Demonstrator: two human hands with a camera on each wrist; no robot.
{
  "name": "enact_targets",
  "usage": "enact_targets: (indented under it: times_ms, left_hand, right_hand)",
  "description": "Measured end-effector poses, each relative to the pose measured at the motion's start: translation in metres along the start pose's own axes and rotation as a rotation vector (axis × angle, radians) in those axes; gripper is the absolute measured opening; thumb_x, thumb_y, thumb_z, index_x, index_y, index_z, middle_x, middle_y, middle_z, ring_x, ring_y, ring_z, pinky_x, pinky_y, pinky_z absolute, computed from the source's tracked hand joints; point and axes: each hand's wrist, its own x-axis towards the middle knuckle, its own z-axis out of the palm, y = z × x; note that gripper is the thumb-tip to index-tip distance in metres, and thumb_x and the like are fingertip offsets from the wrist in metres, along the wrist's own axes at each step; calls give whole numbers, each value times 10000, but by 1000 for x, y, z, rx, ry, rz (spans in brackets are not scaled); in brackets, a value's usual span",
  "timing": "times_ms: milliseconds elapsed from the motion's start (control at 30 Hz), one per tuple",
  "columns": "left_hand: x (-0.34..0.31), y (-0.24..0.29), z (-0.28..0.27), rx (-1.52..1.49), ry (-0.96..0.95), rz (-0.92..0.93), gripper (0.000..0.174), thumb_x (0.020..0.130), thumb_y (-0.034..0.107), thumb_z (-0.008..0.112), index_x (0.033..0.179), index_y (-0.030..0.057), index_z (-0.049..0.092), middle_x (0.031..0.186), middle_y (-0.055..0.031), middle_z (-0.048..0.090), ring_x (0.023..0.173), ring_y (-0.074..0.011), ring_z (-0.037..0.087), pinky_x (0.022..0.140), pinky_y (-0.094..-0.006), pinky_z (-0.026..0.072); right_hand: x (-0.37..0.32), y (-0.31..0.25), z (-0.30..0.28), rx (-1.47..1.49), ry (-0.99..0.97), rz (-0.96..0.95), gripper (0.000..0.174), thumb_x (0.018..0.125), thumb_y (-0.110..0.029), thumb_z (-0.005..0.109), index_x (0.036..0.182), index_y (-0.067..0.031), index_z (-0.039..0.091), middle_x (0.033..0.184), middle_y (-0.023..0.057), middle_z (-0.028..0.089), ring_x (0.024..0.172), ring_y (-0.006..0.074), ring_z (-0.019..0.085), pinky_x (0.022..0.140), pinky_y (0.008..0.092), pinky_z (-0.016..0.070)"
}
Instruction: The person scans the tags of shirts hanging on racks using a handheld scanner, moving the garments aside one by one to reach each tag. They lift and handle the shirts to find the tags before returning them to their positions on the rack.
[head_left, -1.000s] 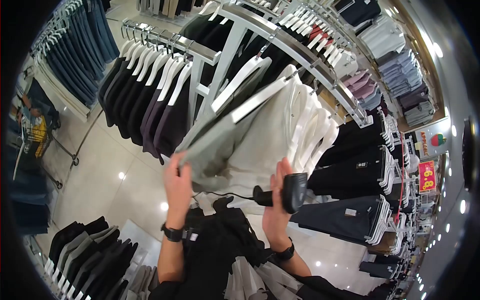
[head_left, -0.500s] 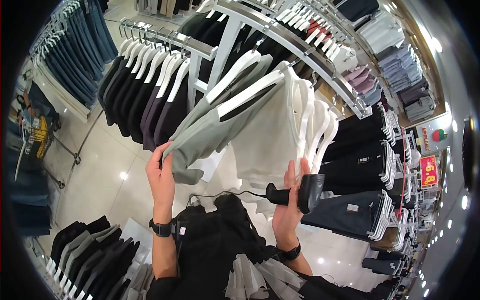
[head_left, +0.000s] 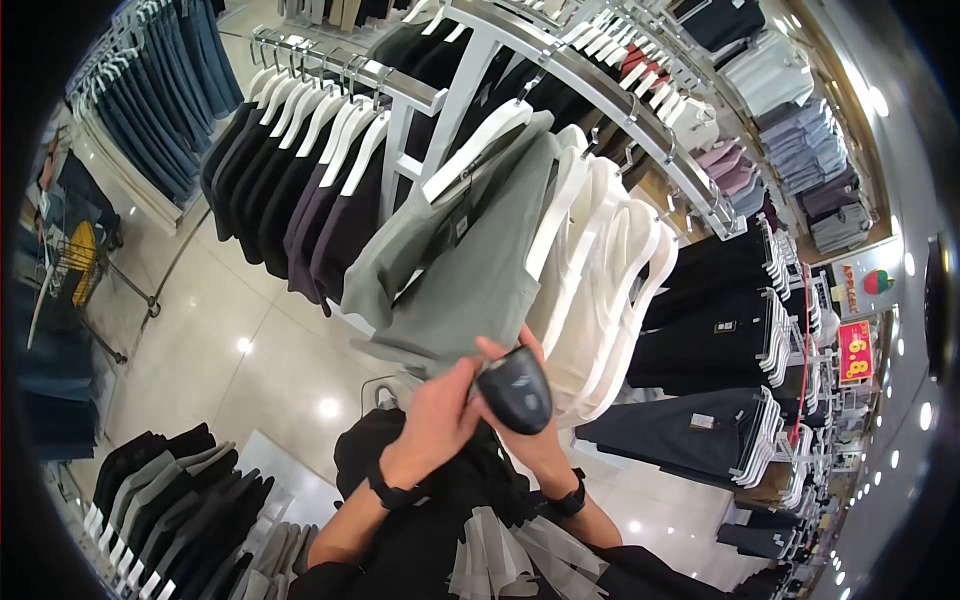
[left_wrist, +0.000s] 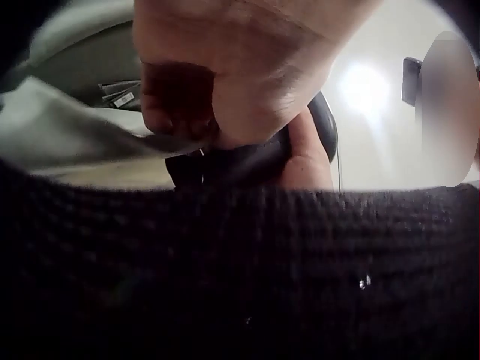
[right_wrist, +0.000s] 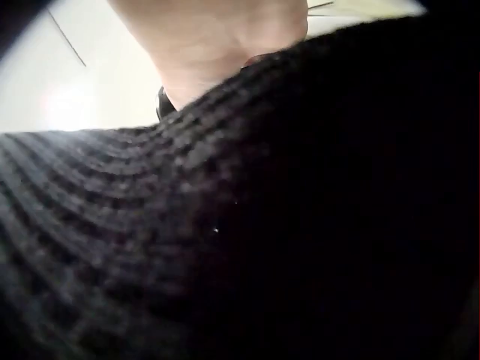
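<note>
In the head view, my left hand (head_left: 435, 415) is at the lower hem of a grey-green garment (head_left: 460, 285) on a white hanger (head_left: 480, 150). The left wrist view shows its curled fingers (left_wrist: 180, 112) pinching the edge of the grey cloth (left_wrist: 67, 131), with a tag (left_wrist: 120, 96) inside the garment. My right hand (head_left: 530, 445) holds a black handheld scanner (head_left: 515, 392) right beside the left, its head covering part of both hands. The right wrist view has mostly dark sleeve and part of the right hand (right_wrist: 217, 45).
Cream garments (head_left: 590, 300) hang to the right on the same curved rail (head_left: 620, 105). Dark tops (head_left: 270, 190) hang at left, jeans (head_left: 160, 110) behind them. Folded dark trousers (head_left: 690, 430) hang on the right. Another rack (head_left: 180, 500) stands lower left, and a person with a basket (head_left: 75, 260) is at far left.
My left hand has moved right from the garment's left side to the scanner. The scanner has moved left and turned. The grey-green garment has spread open, apart from the cream ones.
</note>
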Motion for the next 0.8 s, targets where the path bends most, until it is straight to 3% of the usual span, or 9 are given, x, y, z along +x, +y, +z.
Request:
enact_targets:
  times_ms: [100,167,333,400,433,500,667,733,800]
  left_hand:
    - [-1,-5,2,55,-72,59,293,874,-5,734,1163,14,688,1012,-214,724,917,-494,694,766,-534,565]
    - [2,2,-8,45,-102,30,334,834,-25,765,1158,13,693,960,-171,701,856,-444,696,740,-501,563]
    - [16,-2,-32,29,-108,53,408,845,-20,792,1245,31,725,982,-115,672,849,-307,686,734,-414,546]
    - [30,-3,-43,137,379,205,344,891,-15,776,1227,29,718,1118,-120,715,1038,-286,683,871,-369,544]
    - [41,-4,-48,140,380,203,344,891,-15,776,1227,29,718,1118,-120,715,1038,-286,683,871,-369,544]
    - [59,-6,-58,256,731,186,431,909,50,801,1325,21,692,1217,-127,703,1164,-304,650,982,-402,516]
    - [61,-57,-66,287,378,83,350,1012,128,737,1325,-11,667,1188,-173,709,1110,-356,648,963,-434,506]
    - [59,-59,-68,99,225,-88,212,1052,115,682,1213,-23,672,1047,-153,721,984,-322,665,897,-394,516]
    - [61,-57,-68,106,324,24,151,1089,115,633,1129,-27,662,933,-89,699,852,-222,626,813,-347,498]
  right_hand:
    - [10,2,0,-298,-39,-162,749,905,36,806,1611,-36,567,1710,158,417,1328,244,624,1122,368,483]
    - [9,4,-4,-359,-44,-165,992,940,-83,866,1700,24,238,1536,98,678,1218,126,625,1104,317,502]
    - [1,0,-1,-283,11,-25,818,941,-56,859,1640,-1,437,1424,47,716,1089,81,629,1008,283,519]
    - [0,-1,0,-285,43,-11,746,941,-45,856,1606,-13,519,1385,27,720,1057,75,630,981,273,519]
    - [-1,-1,-2,-269,44,7,712,945,-39,860,1573,-6,527,1411,57,706,1129,90,641,1011,278,520]
    - [-3,8,-5,-237,68,52,671,935,3,859,1526,-7,539,1465,78,676,1192,116,660,1039,277,523]
    - [-9,20,-7,-266,162,26,644,949,23,829,1530,-14,553,1484,59,664,1181,107,645,1050,275,512]
    - [-13,23,-7,-299,198,-11,629,958,29,816,1530,-16,560,1494,47,658,1161,99,637,1046,273,508]
    - [-19,20,-8,-93,286,60,596,984,14,791,1535,-17,567,1554,27,619,1133,77,601,1023,265,500]
